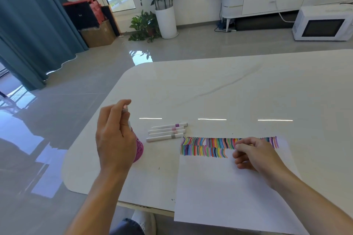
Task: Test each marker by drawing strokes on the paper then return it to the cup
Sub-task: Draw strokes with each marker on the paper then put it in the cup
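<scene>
Here I am watching the left hand [114, 139] gripping a slim white marker [125, 110] above the pink lattice cup [139, 149]; the right hand [256, 155] is lying curled on smooth paper [219, 187], its hold unclear.

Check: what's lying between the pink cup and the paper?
Head view: four white markers lie side by side on the table between pink cup and paper, toward the gap's far side; nearer, bare tabletop.

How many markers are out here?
5. Four markers lie side by side on the table; a fifth marker is in the left hand over the pink cup, which may hide more.
</scene>
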The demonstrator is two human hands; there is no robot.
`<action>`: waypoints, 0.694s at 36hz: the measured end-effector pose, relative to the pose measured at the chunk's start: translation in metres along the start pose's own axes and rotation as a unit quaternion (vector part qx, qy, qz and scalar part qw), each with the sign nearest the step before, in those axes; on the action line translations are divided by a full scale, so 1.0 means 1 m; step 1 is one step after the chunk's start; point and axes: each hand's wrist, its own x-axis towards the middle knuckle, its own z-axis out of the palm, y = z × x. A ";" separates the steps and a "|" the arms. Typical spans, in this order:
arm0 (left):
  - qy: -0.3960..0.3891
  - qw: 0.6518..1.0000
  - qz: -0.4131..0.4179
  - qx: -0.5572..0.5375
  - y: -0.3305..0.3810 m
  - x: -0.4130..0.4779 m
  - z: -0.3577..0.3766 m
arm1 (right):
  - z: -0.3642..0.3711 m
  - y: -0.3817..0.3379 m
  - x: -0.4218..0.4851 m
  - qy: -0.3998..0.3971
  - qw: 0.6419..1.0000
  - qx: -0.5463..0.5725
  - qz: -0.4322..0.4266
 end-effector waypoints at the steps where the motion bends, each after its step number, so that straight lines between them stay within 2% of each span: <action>1: -0.007 1.000 -0.011 0.008 -0.003 0.000 -0.001 | 0.000 0.001 0.000 0.000 1.000 0.000 0.000; 10: -0.059 0.993 -0.093 0.045 -0.015 -0.001 -0.002 | 0.001 0.000 0.000 0.000 1.000 -0.006 -0.006; 18: -0.096 0.981 -0.122 0.119 -0.023 -0.003 0.000 | 0.002 -0.001 -0.001 -0.004 1.000 -0.024 -0.010; 25: -0.105 0.979 -0.119 0.128 -0.025 -0.005 0.003 | 0.002 -0.002 -0.002 -0.004 0.999 -0.028 -0.014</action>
